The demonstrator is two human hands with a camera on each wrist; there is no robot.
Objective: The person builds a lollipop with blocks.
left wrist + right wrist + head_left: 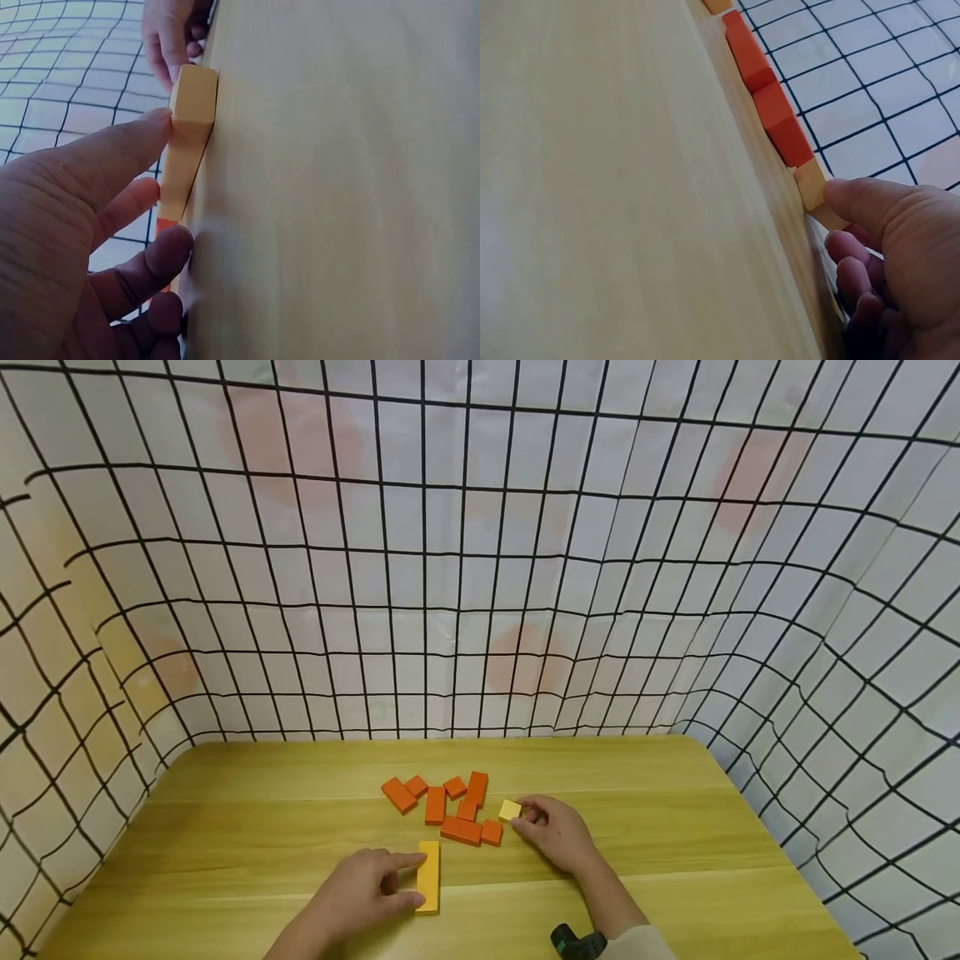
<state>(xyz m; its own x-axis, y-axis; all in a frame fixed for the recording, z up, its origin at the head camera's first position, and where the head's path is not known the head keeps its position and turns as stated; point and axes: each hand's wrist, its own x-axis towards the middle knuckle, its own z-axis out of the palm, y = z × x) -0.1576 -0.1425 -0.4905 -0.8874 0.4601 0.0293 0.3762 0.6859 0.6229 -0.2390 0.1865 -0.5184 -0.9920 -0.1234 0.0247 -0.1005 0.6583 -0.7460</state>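
Observation:
A long yellow block (428, 881) lies on the table, its length pointing away from me. My left hand (367, 889) touches it with a spread thumb and index finger, fingertips along its left part. In the left wrist view the thumb rests near one end of this block (193, 97). To the right, my right hand (558, 835) pinches a small yellow cube (510, 811) between thumb and index finger. The right wrist view shows the thumb against the cube (809, 184), close to an orange block (786, 127); the index fingertip is mostly hidden.
Several orange blocks, long and small, lie loosely grouped between the hands, among them a long block (461, 830) and a small cube (491, 832). Black wire mesh (423, 610) stands around the wooden table (247, 827). A black device (577, 942) sits by the right sleeve.

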